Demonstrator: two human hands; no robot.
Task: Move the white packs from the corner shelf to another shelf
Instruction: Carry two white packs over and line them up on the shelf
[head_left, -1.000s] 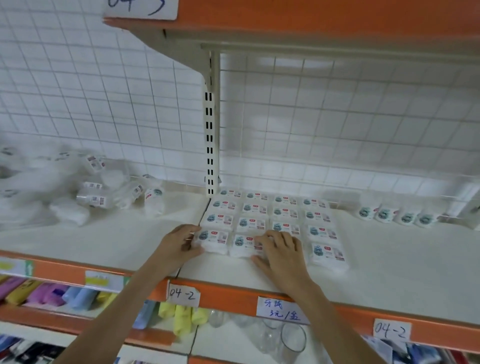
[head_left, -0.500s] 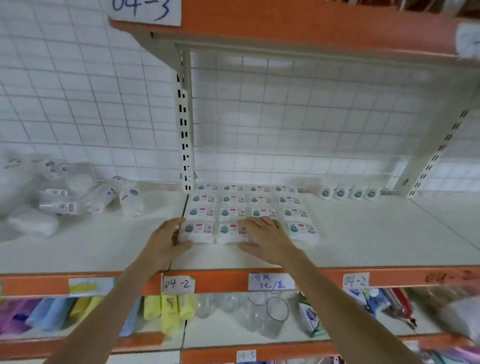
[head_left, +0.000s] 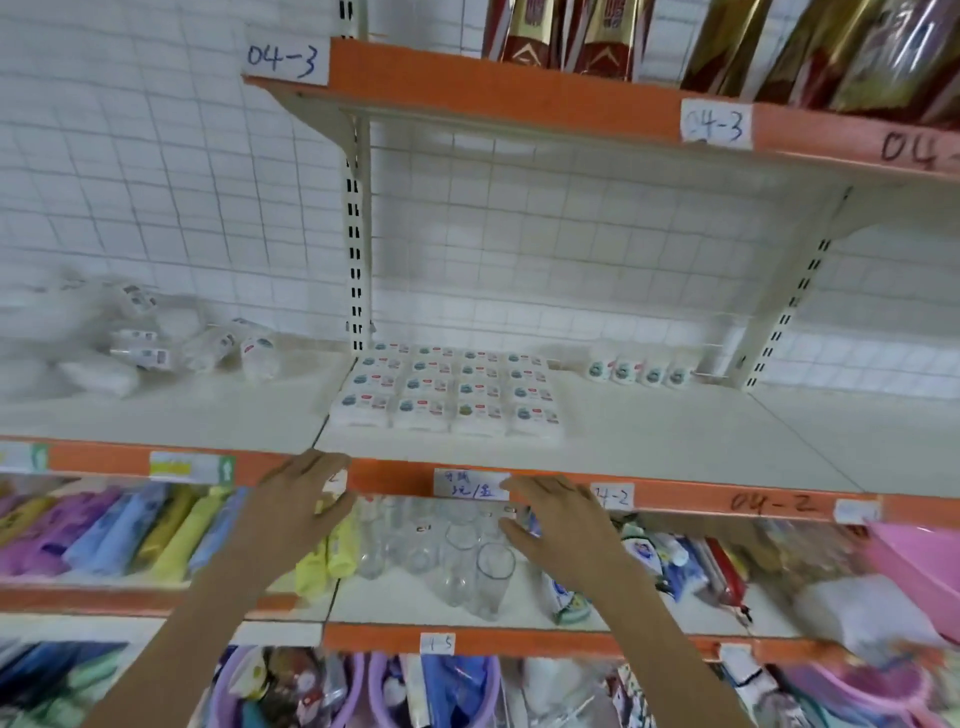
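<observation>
Hands are free for the moment: my left hand (head_left: 306, 493) and my right hand (head_left: 558, 519) hover in front of the orange shelf edge (head_left: 675, 501), fingers spread flat, holding nothing. White packs (head_left: 449, 397) lie in a tidy grid on the middle shelf (head_left: 675, 441), beside the upright post (head_left: 356, 234). More loose packs (head_left: 208, 348) sit heaped on the corner shelf to the left. I judge I am between loads; next I reach left and gather another handful.
</observation>
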